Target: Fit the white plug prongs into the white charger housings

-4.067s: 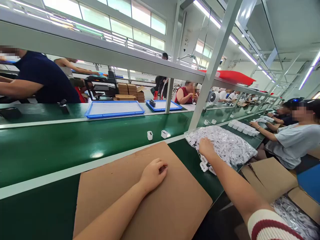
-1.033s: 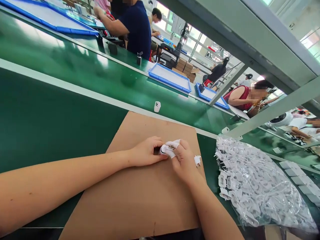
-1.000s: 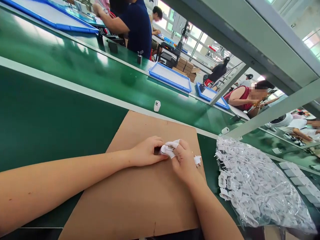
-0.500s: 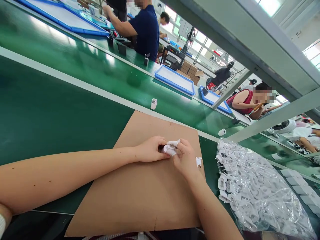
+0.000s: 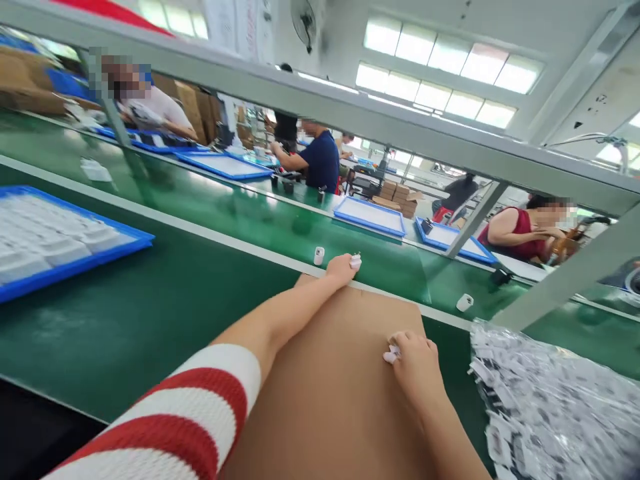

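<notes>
My left hand (image 5: 341,269) reaches over the far edge of the cardboard sheet (image 5: 330,387). Its fingers are closed on a small white plug adapter (image 5: 355,261) whose thin pins seem to point up. Just left of that hand, a similar white adapter (image 5: 319,255) stands on the green bench strip. Above the right part of the cardboard is my right hand (image 5: 417,357), with white covers on its thumb and forefinger. Those fingers are pinched together around something white and small, mostly hidden by them.
A clear bag of white plug parts (image 5: 560,400) lies at the right. A blue-rimmed tray (image 5: 143,241) of white pieces sits at the left. Another white adapter (image 5: 465,303) lies right of centre. A metal rail (image 5: 350,107) crosses above; people sit opposite.
My hands have parted. The left one has moved forward with the adapter, over the bench strip; the right stays over the cardboard, hiding where a loose white plug lay. The view has tilted up.
</notes>
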A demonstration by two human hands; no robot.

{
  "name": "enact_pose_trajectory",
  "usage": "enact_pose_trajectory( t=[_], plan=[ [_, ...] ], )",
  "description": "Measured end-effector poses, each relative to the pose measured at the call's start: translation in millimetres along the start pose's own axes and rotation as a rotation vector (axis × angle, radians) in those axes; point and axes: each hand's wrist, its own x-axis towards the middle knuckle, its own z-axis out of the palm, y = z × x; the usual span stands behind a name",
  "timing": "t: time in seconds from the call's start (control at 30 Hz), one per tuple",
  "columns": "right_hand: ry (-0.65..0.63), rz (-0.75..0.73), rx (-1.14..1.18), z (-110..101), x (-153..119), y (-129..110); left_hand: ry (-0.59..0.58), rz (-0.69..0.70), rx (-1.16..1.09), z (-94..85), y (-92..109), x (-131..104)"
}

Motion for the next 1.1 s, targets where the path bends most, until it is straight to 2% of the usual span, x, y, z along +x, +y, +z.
enact_pose_trajectory(
  t=[0.1, 0.17, 0.27, 0.4, 0.5, 0.6, 0.7, 0.8, 0.9, 1.0, 1.1],
  plan=[
    [0.138, -0.056, 0.133, 10, 3, 1, -0.006, 0.002, 0.112, -2.8, -5, 10],
    [0.178, -0.045, 0.288, 11, 3, -1, 0.017, 0.006, 0.167, -12.5, -13, 14],
    [0.152, -0.032, 0.47, 7, 0, -9, 0.03, -0.066, 0.223, -40.2, -35, 22],
    [0.078, -0.078, 0.522, 4, -5, -25, -0.116, -0.168, 0.24, -76.7, -72, 26],
    [0.007, -0.089, 0.476, 3, -8, -33, -0.173, -0.148, 0.224, -90.7, -89, 18],
    [-0.025, -0.06, 0.465, 1, -11, -35, -0.108, -0.11, 0.223, -101.3, -91, 5],
    [-0.088, -0.066, 0.585, -1, -13, -34, 0.017, -0.045, 0.224, -110.6, -80, -14],
    [-0.204, -0.082, 0.71, -1, -14, -30, 0.093, 0.049, 0.187, -107.4, -59, -42],
    [-0.284, -0.049, 0.82, -1, -12, -26, 0.047, 0.149, 0.092, -87.6, -38, -81],
    [-0.265, 0.084, 1.044, 2, -5, -21, -0.062, 0.272, 0.031, -59.7, -22, -122],
    [-0.195, 0.222, 1.225, 5, 2, -18, -0.139, 0.308, 0.041, -34.5, -13, -152]
  ],
)
